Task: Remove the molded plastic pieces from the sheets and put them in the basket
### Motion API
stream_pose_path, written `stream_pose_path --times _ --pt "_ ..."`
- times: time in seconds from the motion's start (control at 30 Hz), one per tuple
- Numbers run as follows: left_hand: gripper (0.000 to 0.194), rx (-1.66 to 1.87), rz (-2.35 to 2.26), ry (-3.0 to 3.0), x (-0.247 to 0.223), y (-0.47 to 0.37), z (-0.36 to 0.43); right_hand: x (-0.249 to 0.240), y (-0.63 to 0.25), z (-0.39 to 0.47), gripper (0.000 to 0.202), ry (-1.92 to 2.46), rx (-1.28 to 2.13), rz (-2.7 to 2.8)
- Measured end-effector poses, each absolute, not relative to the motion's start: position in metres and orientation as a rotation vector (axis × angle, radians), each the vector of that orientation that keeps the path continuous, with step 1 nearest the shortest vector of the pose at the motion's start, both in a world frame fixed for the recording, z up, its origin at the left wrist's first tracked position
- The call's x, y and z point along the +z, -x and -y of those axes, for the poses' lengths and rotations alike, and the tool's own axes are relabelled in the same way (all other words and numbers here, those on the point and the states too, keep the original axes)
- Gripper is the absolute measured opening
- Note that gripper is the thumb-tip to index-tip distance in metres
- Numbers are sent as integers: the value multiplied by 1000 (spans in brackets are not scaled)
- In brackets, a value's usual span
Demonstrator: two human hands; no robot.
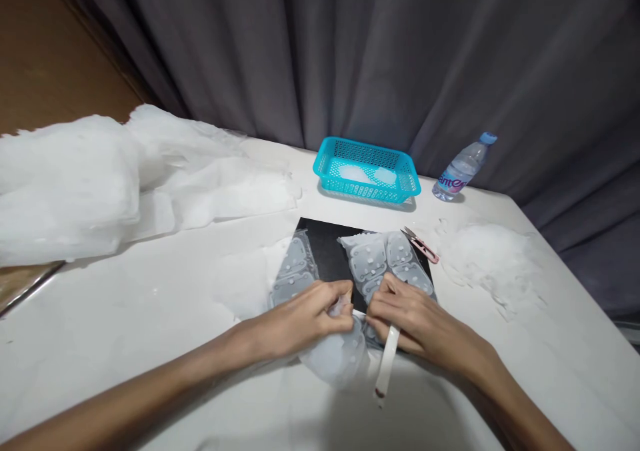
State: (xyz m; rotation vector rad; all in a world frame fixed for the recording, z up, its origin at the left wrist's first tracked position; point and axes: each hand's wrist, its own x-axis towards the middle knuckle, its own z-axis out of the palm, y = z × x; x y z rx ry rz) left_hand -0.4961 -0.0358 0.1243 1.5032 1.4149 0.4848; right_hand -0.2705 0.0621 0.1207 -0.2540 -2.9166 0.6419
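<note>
My left hand is closed in a pinch on the upper edge of a translucent white rounded piece, which hangs below the fingers. My right hand is closed around a slim white-handled tool. Its handle points down toward me, and its working end is hidden by the fingers close to the left hand. Under both hands lies a black mat. On the mat's right side is a translucent sheet with rounded, dotted shapes; a similar sheet lies at its left.
A turquoise basket holding white pieces stands behind the mat. Pink thread snips rest on the mat's right edge. A heap of white scraps and a water bottle are to the right. White sheets are piled at left.
</note>
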Motion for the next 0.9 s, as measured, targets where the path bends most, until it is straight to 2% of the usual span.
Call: stream_pose_path --times 0.37,0.53,0.7,0.9 --pt "22 568 -1341 -1435 122 499 29 122 267 -70 26 409 947 2873" --pt "26 557 -1339 -1533 115 496 33 117 268 -65 15 506 1002 2825" --pt "42 562 -1302 -1589 105 493 38 111 270 -61 18 381 776 2906" --pt "22 719 -1320 -1361 108 485 30 101 273 -62 20 258 441 2893"
